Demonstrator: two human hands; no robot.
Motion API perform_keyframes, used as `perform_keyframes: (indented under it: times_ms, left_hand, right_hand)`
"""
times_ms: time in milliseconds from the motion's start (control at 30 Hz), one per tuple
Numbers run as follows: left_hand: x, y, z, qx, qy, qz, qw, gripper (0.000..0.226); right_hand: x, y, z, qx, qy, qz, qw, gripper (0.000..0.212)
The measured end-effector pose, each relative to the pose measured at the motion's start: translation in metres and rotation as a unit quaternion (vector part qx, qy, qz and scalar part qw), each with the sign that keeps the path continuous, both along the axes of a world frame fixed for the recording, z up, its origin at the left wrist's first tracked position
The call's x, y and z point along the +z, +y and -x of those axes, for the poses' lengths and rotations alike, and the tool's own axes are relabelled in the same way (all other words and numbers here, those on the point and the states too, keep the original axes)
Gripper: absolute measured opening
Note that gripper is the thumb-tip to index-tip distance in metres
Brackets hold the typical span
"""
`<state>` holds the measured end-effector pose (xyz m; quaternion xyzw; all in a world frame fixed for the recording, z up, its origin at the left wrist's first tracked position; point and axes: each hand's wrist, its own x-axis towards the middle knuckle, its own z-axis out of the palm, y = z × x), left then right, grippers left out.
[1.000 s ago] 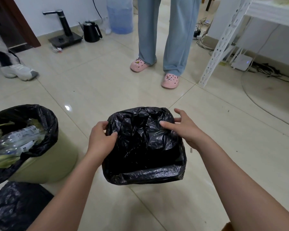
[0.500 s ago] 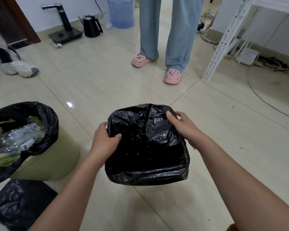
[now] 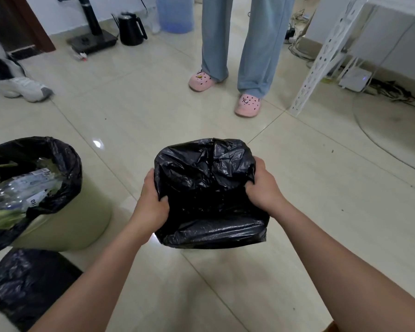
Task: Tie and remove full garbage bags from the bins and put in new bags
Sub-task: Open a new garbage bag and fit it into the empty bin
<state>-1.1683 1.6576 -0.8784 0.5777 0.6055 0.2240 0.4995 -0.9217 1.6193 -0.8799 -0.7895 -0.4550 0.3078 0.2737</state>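
A small bin lined with a fresh black bag [image 3: 209,188] stands on the tiled floor in front of me; the bag covers its rim and the bin itself is hidden. My left hand [image 3: 151,202] grips the bag at the bin's left edge, thumb curled inside. My right hand [image 3: 264,185] grips the bag at the right edge, fingers curled over the rim. To the left stands a pale green bin [image 3: 65,226] whose black bag [image 3: 65,164] is full of plastic bottles and greens. Another black bag [image 3: 22,283] lies on the floor at the lower left.
A person in blue trousers and pink slippers [image 3: 247,105] stands just beyond the bin. A white sneaker [image 3: 24,88] is at the far left. A black kettle [image 3: 131,28], a water dispenser and a blue jug stand by the wall. White rack leg [image 3: 321,56] and cables at right.
Both hands slid from the far part of the rim toward the near sides of the bin, and now clutch the bag there. The bag's far edge sits lower and flatter.
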Motion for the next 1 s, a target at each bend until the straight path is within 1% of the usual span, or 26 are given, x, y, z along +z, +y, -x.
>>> perform_keyframes:
  times_ms: [67, 167, 200, 267, 300, 367, 433, 467, 500, 600, 667, 733, 800, 833, 900, 1000]
  left_hand:
    - [-0.001, 0.001, 0.000, 0.025, -0.004, 0.019, 1.000, 0.075]
    - [0.000, 0.002, 0.001, 0.033, 0.028, 0.001, 0.999, 0.085]
    - [0.001, 0.002, 0.000, 0.027, 0.025, -0.006, 0.999, 0.087]
    - [0.001, -0.001, -0.002, 0.006, 0.015, -0.007, 1.000, 0.089]
    - [0.001, -0.002, -0.002, -0.004, 0.016, -0.002, 1.000, 0.090]
    - [0.001, -0.003, -0.002, -0.018, 0.015, 0.011, 1.000, 0.092]
    - [0.001, -0.002, -0.002, -0.023, -0.003, 0.021, 1.000, 0.092]
    - [0.001, -0.002, -0.003, -0.021, -0.015, 0.026, 0.999, 0.091]
    - [0.002, -0.002, -0.004, -0.017, -0.026, 0.031, 0.999, 0.090]
    - [0.005, -0.004, -0.003, -0.006, -0.042, 0.039, 0.998, 0.087]
    - [0.010, -0.009, 0.001, 0.002, -0.041, 0.044, 0.998, 0.085]
    - [0.014, -0.014, 0.005, 0.006, -0.056, 0.088, 0.994, 0.083]
    - [0.016, -0.018, 0.004, -0.004, -0.078, 0.139, 0.987, 0.084]
    - [0.017, -0.019, 0.002, -0.010, -0.082, 0.148, 0.985, 0.086]
    - [0.018, -0.019, -0.004, -0.016, -0.089, 0.150, 0.985, 0.089]
    - [0.016, -0.023, -0.019, -0.013, -0.108, 0.140, 0.984, 0.094]
  right_hand:
    - [0.002, 0.001, -0.001, -0.009, -0.010, -0.018, 1.000, 0.067]
    - [0.010, -0.001, 0.002, 0.022, -0.062, -0.046, 0.997, 0.091]
    - [0.014, -0.002, 0.004, 0.044, -0.094, -0.062, 0.993, 0.093]
    - [0.019, -0.004, 0.008, 0.098, -0.160, -0.075, 0.979, 0.089]
    - [0.018, -0.004, 0.010, 0.125, -0.187, -0.062, 0.972, 0.086]
    - [0.012, -0.005, 0.010, 0.154, -0.235, 0.004, 0.960, 0.081]
    - [0.005, -0.007, 0.005, 0.137, -0.278, 0.072, 0.948, 0.077]
    - [0.003, -0.007, 0.002, 0.122, -0.289, 0.085, 0.946, 0.074]
    - [0.004, -0.008, -0.002, 0.110, -0.279, 0.086, 0.950, 0.070]
    - [0.013, -0.015, -0.009, 0.078, -0.160, 0.069, 0.982, 0.068]
    - [0.021, -0.028, -0.013, 0.057, -0.102, 0.058, 0.991, 0.069]
    - [0.026, -0.044, -0.017, 0.041, -0.006, 0.064, 0.997, 0.070]
    - [0.028, -0.057, -0.016, 0.046, 0.100, 0.074, 0.991, 0.075]
    - [0.028, -0.060, -0.016, 0.062, 0.111, 0.074, 0.989, 0.079]
    - [0.027, -0.056, -0.017, 0.079, 0.072, 0.067, 0.992, 0.082]
    - [0.033, -0.041, -0.025, 0.046, 0.033, 0.053, 0.997, 0.084]
